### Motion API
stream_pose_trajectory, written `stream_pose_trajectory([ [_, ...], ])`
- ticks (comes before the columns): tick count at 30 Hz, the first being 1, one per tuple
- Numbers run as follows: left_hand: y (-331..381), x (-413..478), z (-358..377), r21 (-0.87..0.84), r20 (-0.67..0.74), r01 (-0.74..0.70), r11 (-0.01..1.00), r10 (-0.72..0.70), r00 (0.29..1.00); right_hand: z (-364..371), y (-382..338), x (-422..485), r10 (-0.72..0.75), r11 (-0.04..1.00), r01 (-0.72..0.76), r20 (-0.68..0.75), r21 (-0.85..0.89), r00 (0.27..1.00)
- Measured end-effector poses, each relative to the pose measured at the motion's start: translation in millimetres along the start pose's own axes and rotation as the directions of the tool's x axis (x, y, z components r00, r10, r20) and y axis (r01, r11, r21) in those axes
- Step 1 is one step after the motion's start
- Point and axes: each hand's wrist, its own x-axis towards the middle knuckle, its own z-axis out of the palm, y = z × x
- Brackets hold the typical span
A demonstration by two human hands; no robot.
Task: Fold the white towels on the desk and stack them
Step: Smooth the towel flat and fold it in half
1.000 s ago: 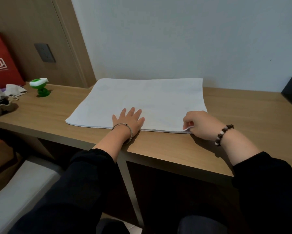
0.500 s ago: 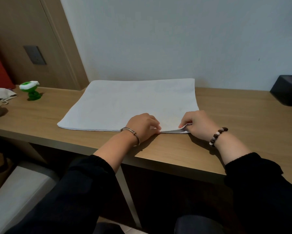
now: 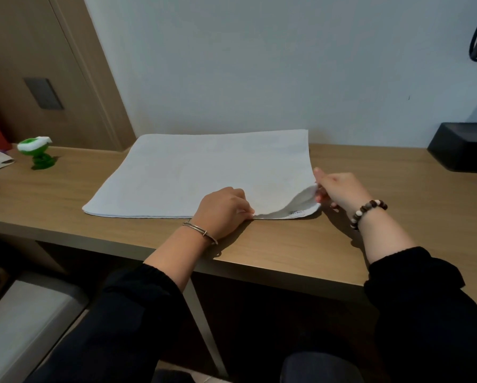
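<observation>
The white towel (image 3: 204, 172) lies flat on the surface (image 3: 383, 244), just beyond both hands. The left hand (image 3: 223, 211) pinches its near edge, likely to anchor it. The right hand (image 3: 339, 192) grips the top layer's raised right corner, probably to start a fold.

White towel (image 3: 204, 172) lies spread on the wooden surface (image 3: 287, 244) — left hand (image 3: 223, 211) pinches its near edge, right hand (image 3: 342, 192) holds the right corner's top layer lifted. Green toy (image 3: 37, 152) sits far left, black box (image 3: 461, 150) far right.
</observation>
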Motion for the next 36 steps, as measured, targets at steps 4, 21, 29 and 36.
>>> stream_pose_trajectory([
  [4,1,-1,-1,0.0,-0.003,-0.006,1.0,0.006,1.0,0,3,-1,0.046,0.998,-0.041,0.09,-0.049,0.995],
  [21,6,4,-4,-0.086,0.017,0.0,0.996,0.001,1.0,17,7,1,-0.112,0.987,0.085,-0.207,-0.135,0.972],
  [29,6,5,-4,-0.058,0.023,0.001,0.998,0.0,1.0,8,10,2,-0.04,0.981,0.023,-0.084,-0.194,0.996],
  [36,9,7,-1,0.048,0.027,-0.056,0.997,0.055,0.998,18,15,1,-0.145,0.893,0.11,-0.047,-0.437,0.988],
])
